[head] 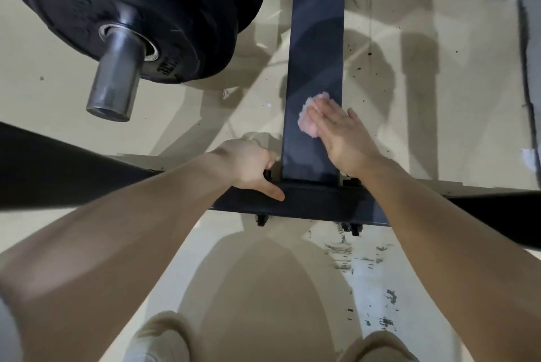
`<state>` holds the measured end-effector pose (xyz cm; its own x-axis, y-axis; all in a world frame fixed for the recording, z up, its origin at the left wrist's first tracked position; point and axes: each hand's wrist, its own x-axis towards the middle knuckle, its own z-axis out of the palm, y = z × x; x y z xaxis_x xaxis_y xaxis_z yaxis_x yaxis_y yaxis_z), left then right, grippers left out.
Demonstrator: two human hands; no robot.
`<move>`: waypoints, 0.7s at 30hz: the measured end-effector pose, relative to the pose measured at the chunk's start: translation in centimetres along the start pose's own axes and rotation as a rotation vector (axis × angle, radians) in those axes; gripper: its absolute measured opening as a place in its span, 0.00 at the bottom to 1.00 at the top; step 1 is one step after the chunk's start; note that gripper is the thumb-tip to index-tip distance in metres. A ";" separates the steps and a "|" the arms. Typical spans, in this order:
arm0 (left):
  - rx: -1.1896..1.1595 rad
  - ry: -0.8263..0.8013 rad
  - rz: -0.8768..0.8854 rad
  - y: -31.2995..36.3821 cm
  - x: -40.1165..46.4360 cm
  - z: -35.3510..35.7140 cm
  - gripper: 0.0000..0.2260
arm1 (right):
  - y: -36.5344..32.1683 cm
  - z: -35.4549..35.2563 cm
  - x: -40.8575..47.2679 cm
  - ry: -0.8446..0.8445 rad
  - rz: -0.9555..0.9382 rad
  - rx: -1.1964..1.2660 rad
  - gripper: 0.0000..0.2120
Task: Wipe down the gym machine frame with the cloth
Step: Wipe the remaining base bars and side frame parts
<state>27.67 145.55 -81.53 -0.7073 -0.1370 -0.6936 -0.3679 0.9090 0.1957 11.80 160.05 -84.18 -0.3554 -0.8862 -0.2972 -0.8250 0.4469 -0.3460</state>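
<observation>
A dark metal frame beam (316, 39) runs away from me along the floor and joins a cross bar (319, 200) near my feet. A small pale pink cloth (308, 115) lies on the beam's near part. My right hand (339, 133) presses flat on the cloth with straight fingers, covering most of it. My left hand (251, 168) grips the cross bar just left of the joint; its thumb lies along the bar's near face and its fingers curl over the far edge.
Black weight plates (131, 16) on a steel bar sleeve (117, 77) hang at upper left. Bolts (352, 228) stick out under the cross bar. The beige floor (409, 98) is scuffed and speckled. My shoes (164, 338) stand at the bottom.
</observation>
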 end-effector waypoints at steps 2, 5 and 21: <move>-0.033 -0.020 0.017 0.0 0.1 -0.2 0.27 | -0.8 -0.1 -0.1 0.012 0.027 0.009 0.28; -0.028 -0.029 0.017 0.2 0.0 -0.3 0.27 | -2.3 1.3 -4.6 -0.018 -0.151 0.165 0.24; -0.169 -0.074 -0.018 -0.4 0.9 -1.4 0.23 | -1.3 0.5 -2.1 -0.014 -0.191 0.138 0.21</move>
<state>26.30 144.51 -81.22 -0.6556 -0.1174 -0.7459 -0.4804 0.8270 0.2921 13.84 161.40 -83.53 -0.1917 -0.9550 -0.2262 -0.8084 0.2843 -0.5155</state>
